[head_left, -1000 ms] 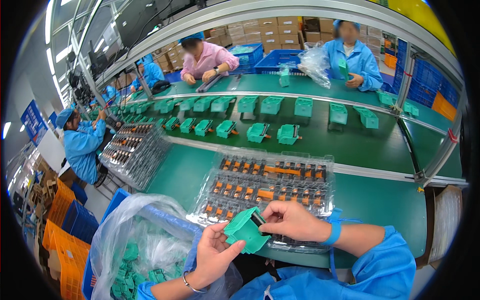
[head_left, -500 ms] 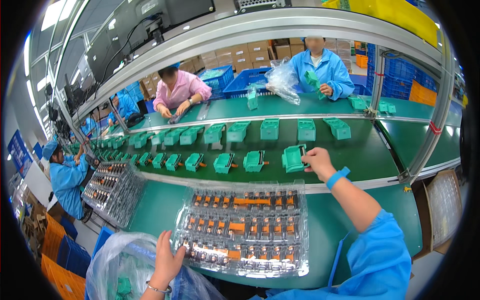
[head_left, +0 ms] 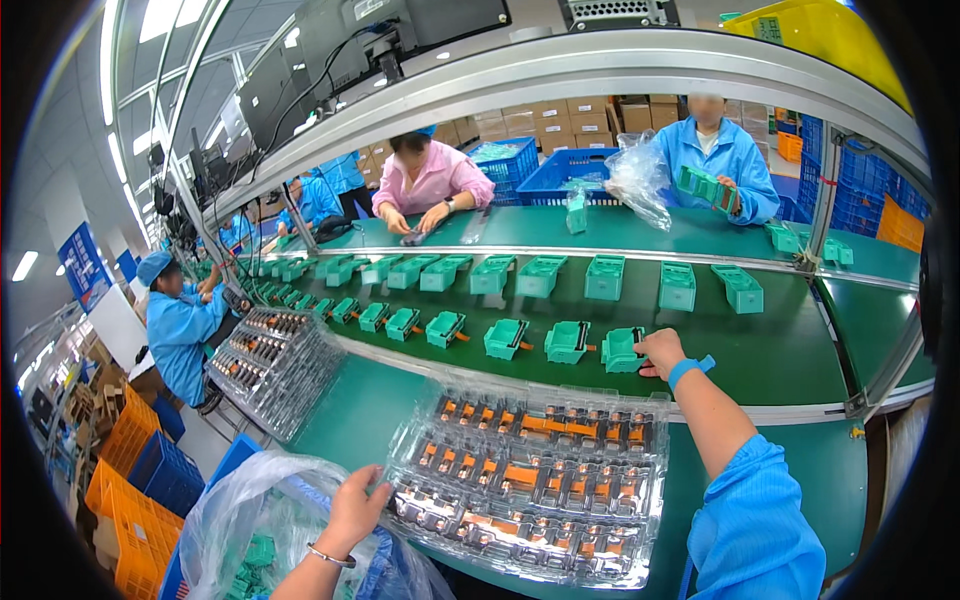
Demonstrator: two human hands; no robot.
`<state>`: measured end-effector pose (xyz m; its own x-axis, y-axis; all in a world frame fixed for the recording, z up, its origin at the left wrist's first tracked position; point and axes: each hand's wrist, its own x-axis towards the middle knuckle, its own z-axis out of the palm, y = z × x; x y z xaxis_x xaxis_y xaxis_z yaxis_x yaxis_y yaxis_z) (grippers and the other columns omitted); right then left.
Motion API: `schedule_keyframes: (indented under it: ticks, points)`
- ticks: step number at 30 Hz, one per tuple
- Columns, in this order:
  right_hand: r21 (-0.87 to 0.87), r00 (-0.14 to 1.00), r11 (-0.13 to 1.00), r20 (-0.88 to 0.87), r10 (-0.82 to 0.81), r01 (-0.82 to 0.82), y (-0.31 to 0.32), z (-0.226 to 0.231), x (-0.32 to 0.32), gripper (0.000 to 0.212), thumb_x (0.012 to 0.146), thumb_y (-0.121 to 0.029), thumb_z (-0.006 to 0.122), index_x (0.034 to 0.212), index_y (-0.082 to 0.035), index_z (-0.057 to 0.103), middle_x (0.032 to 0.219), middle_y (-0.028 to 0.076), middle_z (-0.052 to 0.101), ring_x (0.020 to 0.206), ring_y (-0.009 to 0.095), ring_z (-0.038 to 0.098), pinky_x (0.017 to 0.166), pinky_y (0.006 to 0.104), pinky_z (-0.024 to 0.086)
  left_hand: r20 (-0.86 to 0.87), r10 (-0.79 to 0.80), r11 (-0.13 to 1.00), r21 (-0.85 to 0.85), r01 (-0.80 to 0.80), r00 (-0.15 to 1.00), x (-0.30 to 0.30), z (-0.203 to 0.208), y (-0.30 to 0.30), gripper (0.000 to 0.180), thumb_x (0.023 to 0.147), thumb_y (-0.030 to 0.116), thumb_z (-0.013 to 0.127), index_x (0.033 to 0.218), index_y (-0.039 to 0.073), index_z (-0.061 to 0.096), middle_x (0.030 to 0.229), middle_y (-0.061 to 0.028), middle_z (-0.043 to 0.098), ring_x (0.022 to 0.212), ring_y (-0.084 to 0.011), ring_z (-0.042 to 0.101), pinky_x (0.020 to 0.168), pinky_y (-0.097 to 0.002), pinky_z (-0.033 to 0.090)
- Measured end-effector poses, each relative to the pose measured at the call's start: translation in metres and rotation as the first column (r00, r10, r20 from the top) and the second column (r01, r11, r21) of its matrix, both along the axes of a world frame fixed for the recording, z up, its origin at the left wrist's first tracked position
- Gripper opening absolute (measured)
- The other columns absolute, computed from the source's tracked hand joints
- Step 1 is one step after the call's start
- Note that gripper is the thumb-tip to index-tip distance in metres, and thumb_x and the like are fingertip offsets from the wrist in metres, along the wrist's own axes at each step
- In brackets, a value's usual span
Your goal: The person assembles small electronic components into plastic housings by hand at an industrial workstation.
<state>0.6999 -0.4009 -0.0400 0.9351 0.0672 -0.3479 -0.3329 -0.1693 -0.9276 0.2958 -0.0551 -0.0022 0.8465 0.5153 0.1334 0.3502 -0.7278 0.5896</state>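
Head cam, fisheye, looks down+fwd over green bench [head_left: 360, 420], close.

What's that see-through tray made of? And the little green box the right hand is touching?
The tray looks like thin clear plastic: it is see-through, glossy, and molded into pockets. The green box by the right hand looks like hard plastic, smooth and matte, with one even colour and sharp molded edges. I can't be fully sure of either from here.

Blue smock sleeve on R arm, blue wrist strap; thin bracelet on L wrist.
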Motion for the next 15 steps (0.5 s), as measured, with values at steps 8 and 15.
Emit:
schedule_keyframes:
  ticks: [8,15]
  points:
    - [0.156,0.950,0.975,0.294,0.107,-0.158,-0.045,0.062,-0.124,0.053,0.087,-0.029,0.061,0.126,0.001,0.042,0.117,0.011,0.050,0.103,0.021,0.049,0.084,0.0374,0.044,0.102,0.109,0.738,-0.674,-0.012,0.989,-0.012,0.070,-0.023,0.027,0.088,0.008,0.051,0.113,0.001,0.046,0.090,-0.0104,0.064,0.055,-0.0110,0.060,0.043,-0.0185,0.044]
    - [0.679,0.991,0.725,0.028,0.133,-0.116,-0.149,0.090,-0.310,0.060,0.088,-0.029,0.058,0.134,-0.001,0.031,0.130,0.021,0.042,0.112,0.034,0.051,0.088,0.0484,0.046,0.152,-0.058,0.692,-0.706,0.150,0.987,0.032,0.088,-0.065,0.025,0.087,0.009,0.053,0.111,0.001,0.049,0.087,-0.0075,0.064,0.049,-0.0079,0.055,0.036,-0.0155,0.035]
